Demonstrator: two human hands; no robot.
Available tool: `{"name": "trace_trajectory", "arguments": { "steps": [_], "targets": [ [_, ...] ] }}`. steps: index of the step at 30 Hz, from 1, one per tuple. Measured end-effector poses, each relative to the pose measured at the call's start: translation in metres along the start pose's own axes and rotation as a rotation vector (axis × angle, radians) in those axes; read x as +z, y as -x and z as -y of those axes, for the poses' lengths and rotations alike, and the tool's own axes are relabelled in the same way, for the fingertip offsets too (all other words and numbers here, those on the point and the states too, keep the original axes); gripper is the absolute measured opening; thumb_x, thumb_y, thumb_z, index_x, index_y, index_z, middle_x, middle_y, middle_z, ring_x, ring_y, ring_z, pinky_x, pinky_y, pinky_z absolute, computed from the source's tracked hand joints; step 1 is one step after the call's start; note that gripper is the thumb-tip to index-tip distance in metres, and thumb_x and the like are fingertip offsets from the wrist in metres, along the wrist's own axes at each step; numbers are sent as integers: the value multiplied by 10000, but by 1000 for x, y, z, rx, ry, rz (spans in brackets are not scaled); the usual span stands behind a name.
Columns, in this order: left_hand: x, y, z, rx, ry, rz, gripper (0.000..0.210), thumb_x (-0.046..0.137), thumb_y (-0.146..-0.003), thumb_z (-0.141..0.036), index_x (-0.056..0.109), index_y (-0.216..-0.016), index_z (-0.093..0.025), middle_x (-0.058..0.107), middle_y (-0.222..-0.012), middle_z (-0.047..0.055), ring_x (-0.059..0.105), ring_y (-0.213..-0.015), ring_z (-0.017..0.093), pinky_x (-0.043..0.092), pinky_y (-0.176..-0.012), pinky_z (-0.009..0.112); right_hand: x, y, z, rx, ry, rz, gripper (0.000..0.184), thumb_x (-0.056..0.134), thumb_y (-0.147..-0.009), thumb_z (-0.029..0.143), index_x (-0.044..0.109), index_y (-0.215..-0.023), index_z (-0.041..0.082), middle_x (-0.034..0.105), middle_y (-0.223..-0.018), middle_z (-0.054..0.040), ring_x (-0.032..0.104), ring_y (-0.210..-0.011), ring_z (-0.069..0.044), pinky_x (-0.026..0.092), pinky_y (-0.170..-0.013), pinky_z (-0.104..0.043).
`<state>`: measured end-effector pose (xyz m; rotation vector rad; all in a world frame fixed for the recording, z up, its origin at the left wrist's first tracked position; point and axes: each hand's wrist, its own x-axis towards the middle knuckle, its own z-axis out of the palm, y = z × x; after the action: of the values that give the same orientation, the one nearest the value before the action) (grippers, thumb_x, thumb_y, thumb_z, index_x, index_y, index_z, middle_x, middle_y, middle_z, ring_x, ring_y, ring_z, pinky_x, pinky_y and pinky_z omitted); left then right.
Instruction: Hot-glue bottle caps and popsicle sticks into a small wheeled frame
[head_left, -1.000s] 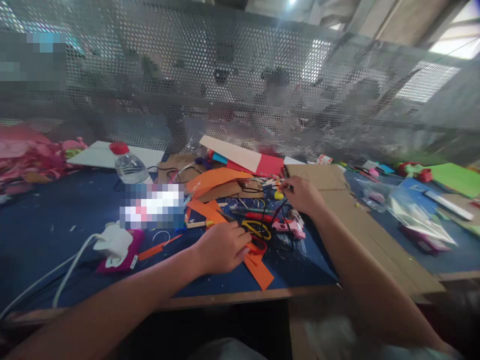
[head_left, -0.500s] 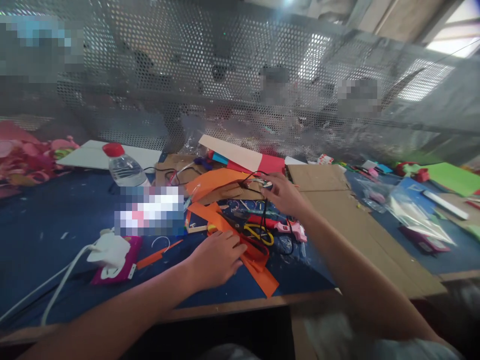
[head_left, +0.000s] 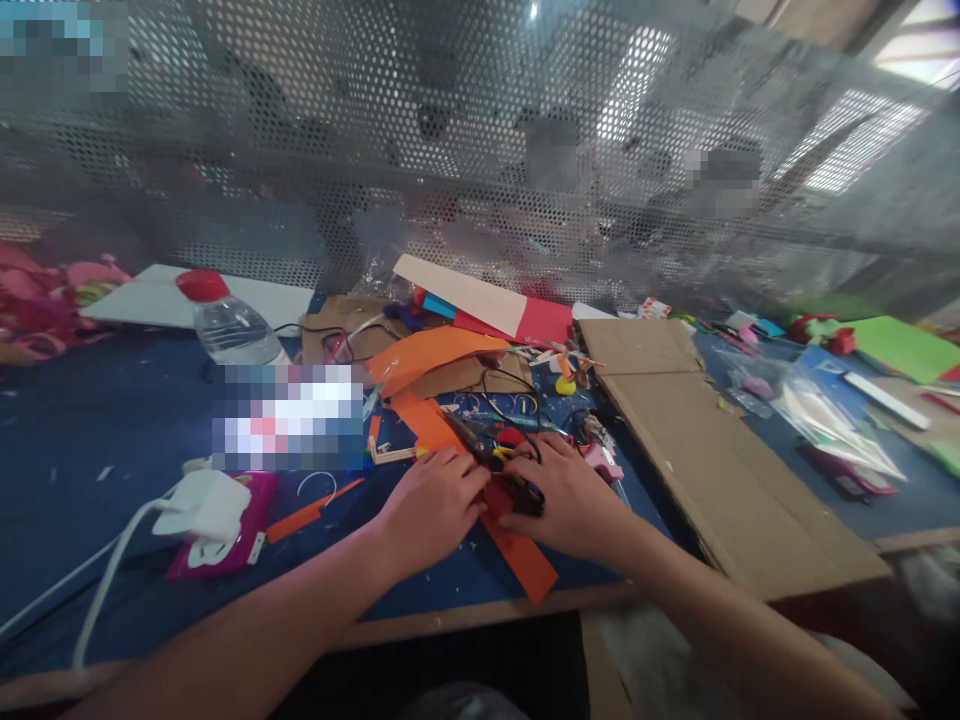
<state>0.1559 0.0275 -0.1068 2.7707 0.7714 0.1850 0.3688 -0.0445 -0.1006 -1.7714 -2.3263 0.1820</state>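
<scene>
On the blue desk [head_left: 97, 420], the left hand [head_left: 435, 497] lies loosely curled at the orange paper strip [head_left: 527, 562]; the right hand [head_left: 566, 497], half curled, is at the scissors [head_left: 468, 437], blades over the strip. Whether either hand grips anything, I cannot tell.

There are two hands [head_left: 433, 505], one red-capped bottle [head_left: 236, 328], one white adapter [head_left: 201, 505] and one bright green sheet [head_left: 911, 350].

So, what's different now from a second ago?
The right hand has come nearer, from beside the small yellow object to next to the left hand, at the long orange paper strip; what it grips is unclear. The left hand and the clear red-capped plastic bottle stay where they were.
</scene>
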Motion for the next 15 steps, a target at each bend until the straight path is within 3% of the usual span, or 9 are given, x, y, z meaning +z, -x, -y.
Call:
{"name": "trace_trajectory", "arguments": {
  "steps": [4, 9, 15],
  "targets": [
    [1, -1, 9, -32, 48, -44, 203, 627, -974, -267, 669, -1142, -162, 703, -1103, 115, 632, -1051, 315, 519, -905, 459, 4, 4, 9, 119, 76, 32, 320, 709, -843, 316, 716, -1134, 185, 742, -1045, -134, 607, -1108, -345, 471, -1012, -485],
    [-2, 1, 17, -50, 78, -92, 197, 486, -1018, -187, 674, -1071, -165, 693, -1006, 101, 635, -975, 292, 521, -864, 441, 4, -1, 11, 218, 128, 98, 375, 650, -852, 237, 695, -1223, 205, 757, -996, -129, 624, -1098, -354, 477, -900, -416],
    [-3, 5, 21, -33, 168, -172, 244, 448, -1011, -134, 662, -1122, -168, 691, -1051, 102, 623, -1015, 278, 515, -909, 442, 10, 3, -3, 293, -143, 10, 390, 567, -887, 167, 621, -1272, 189, 735, -931, -63, 677, -826, -238, 448, -730, -329]
  ]
}}
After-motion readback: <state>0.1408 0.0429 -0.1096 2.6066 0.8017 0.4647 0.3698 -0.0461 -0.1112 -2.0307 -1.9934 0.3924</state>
